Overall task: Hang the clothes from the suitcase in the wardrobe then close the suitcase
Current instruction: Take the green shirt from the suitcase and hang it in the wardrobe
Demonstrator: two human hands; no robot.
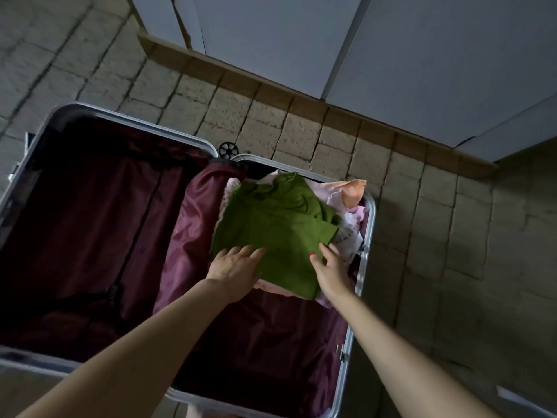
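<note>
Atop the pile in the suitcase (370, 224) lies the green top (280, 227); your left hand (233, 265) and right hand (330, 267) rest flat, fingers spread; gather both edges before lifting

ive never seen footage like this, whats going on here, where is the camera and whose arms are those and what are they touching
There is no machine here. The one picture comes from a wide-angle camera worn on a person's head, looking forward and down, so the two bare arms coming in from the bottom are that person's own.

On the tiled floor lies an open suitcase with a silver frame and dark red lining. Its left half looks empty of clothes; the right half holds a pile of them. On top is a green garment, with pink and peach clothes showing beneath it.

The left hand rests flat on the near left edge of the green garment. The right hand touches its near right edge, fingers partly tucked at the cloth; nothing is lifted yet.

The pale panels at the top are probably the wardrobe doors.
</note>
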